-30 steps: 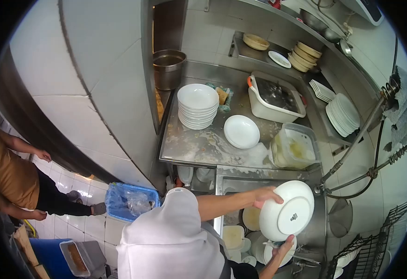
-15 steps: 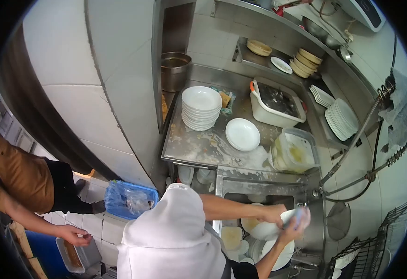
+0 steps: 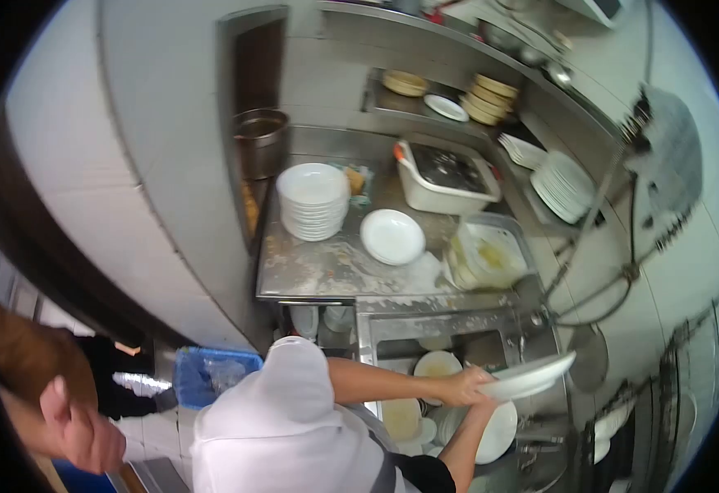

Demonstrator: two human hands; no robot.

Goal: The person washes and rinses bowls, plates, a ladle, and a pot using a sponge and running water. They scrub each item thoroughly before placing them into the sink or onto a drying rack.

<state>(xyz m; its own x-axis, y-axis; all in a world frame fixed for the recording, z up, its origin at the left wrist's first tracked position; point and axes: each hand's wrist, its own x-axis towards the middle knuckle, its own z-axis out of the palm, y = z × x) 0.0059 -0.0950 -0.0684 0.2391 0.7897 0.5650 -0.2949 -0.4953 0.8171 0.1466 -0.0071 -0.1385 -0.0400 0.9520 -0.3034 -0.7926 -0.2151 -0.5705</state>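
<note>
Over the sink (image 3: 365, 349), my left hand (image 3: 462, 386) is closed on the rim of a tilted white plate (image 3: 532, 376). My right hand (image 3: 484, 404) is close against the left one, below the plate's near edge. Its fingers are hidden, so its grip does not show. Under my hands, a round white plate (image 3: 499, 433) stands in the sink beside other stacked dishes. A dish with yellowish liquid (image 3: 437, 364) and a pale yellowish container (image 3: 400, 419) sit further left in the basin.
On the steel counter (image 3: 310, 275) are a stack of white bowls (image 3: 313, 185), white plates (image 3: 392, 237), a white tub (image 3: 450, 197) and a clear container (image 3: 491, 255). A hose tap (image 3: 589, 214) hangs at right. Another person's hand (image 3: 80, 427) is at lower left.
The plate has swung outward to the right and tilted nearly edge-on. My right hand has moved back from its face to beside my left hand. The other person's hand has risen; the view has shifted.
</note>
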